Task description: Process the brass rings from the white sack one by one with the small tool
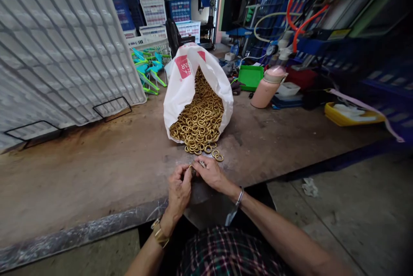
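Observation:
My left hand (pixel 180 188) and my right hand (pixel 211 173) meet at the near side of the workbench, fingertips almost touching. The left thumb and fingers are pinched on what looks like a brass-coloured ring (pixel 190 167), mostly covered by the fingers. A small pale, shiny piece (pixel 202 164) shows between the curled fingers of the right hand; its kind is unclear. Just beyond the hands, a white plastic bag (pixel 176 95) lies with its mouth towards me, full of brass-coloured rings (pixel 204 115). Several have spilled out, and a few loose rings (pixel 218 155) lie close to my right fingers.
Stacked white ribbed trays (pixel 64 44) stand on the left of the brown workbench (pixel 106 173). Blue-green plastic hangers (pixel 150 69) lie behind. A green tray (pixel 251 78), a pink bottle (pixel 267 89) and a yellow tray (pixel 351 115) are on the right.

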